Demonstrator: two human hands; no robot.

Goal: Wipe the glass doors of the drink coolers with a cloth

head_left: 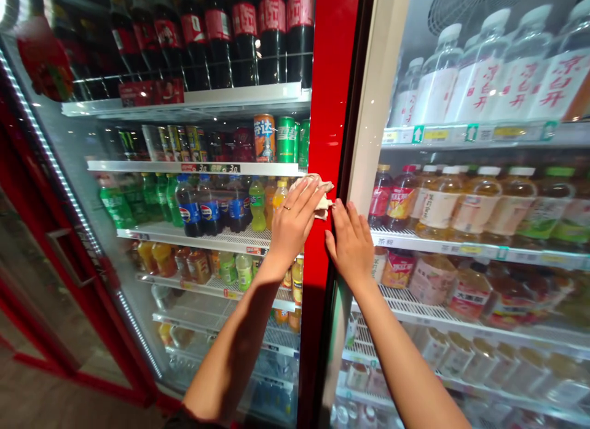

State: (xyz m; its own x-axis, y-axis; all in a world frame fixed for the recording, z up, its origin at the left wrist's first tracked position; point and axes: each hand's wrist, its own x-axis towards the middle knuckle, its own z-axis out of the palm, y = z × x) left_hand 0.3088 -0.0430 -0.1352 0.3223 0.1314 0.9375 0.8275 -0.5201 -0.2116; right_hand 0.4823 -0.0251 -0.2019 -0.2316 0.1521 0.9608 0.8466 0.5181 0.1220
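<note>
Two glass doors (87, 195) of a drinks fridge (59, 244) stand side by side, with a red post (329, 109) between them. Behind the glass are shelves of water bottles (479, 88) and Pepsi bottles (190, 206). The left hand (292, 223) is closed around a white cloth (318, 192), pressing it against the red post. The right hand (350, 241) lies flat beside the post, fingers spread, holding nothing. A ring (286, 206) sits on a left finger.

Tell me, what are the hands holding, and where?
The left hand holds a white cloth, bunched under its fingers; the right hand holds nothing.
</note>
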